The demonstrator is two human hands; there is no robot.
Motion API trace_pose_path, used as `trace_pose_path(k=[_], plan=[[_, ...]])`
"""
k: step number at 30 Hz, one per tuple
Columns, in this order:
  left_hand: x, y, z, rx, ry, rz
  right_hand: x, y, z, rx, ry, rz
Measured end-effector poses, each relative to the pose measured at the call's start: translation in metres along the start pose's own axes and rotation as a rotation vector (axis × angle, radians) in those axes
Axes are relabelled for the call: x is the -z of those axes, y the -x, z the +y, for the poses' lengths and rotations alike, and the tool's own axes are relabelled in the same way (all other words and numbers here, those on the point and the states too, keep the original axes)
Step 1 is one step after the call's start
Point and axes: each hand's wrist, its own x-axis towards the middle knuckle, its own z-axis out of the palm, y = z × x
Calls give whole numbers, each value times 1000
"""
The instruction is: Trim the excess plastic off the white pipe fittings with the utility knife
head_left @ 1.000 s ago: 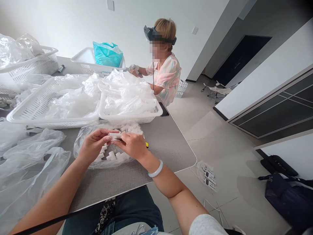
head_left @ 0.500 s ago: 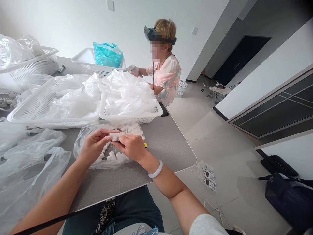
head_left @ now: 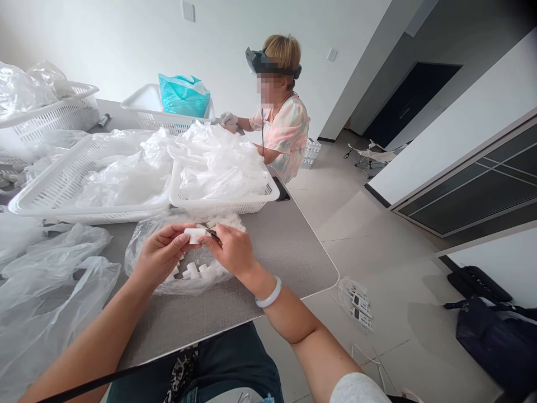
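Note:
My left hand (head_left: 161, 251) is closed round one end of a white plastic pipe fitting (head_left: 193, 235), holding it above a clear bag. In my right hand (head_left: 232, 246), fingers curled, is a slim dark tool that looks like a utility knife (head_left: 216, 238); its tip is at the fitting's right end, and most of its handle is hidden by my fingers. Below both hands, the open clear plastic bag (head_left: 140, 246) lies on the grey table with several similar white pipe fittings (head_left: 192, 271) in it, some T-shaped.
White baskets (head_left: 90, 212) filled with clear bags stand just behind the work. Loose plastic bags (head_left: 54, 313) cover the table's left side. A phone (head_left: 282, 189) lies by the right edge. Across the table sits a co-worker (head_left: 285, 123) with a gloved hand. Power strips (head_left: 358, 305) rest on the floor.
My right hand has turned and drawn slightly off the fitting, so the dark tool now shows between its fingers. The fitting has turned a little in my left hand.

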Motion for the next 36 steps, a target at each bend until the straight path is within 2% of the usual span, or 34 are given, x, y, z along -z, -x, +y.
trace_pose_path(k=[3,9,14,21,36], plan=[[-2,1,3,16,18,25,-7,1,3,55,10,53],[-6,3,10,15,7,24,-12,1,9,64,58,165],[-4,3,8,-4,-41,36,-11,1,7,90,50,142],[1,1,5,14,-25,-13,-3,0,3,-1,9,55],[-1,3,3,-25,0,-69,2,-1,-1,-17,-46,-21]])
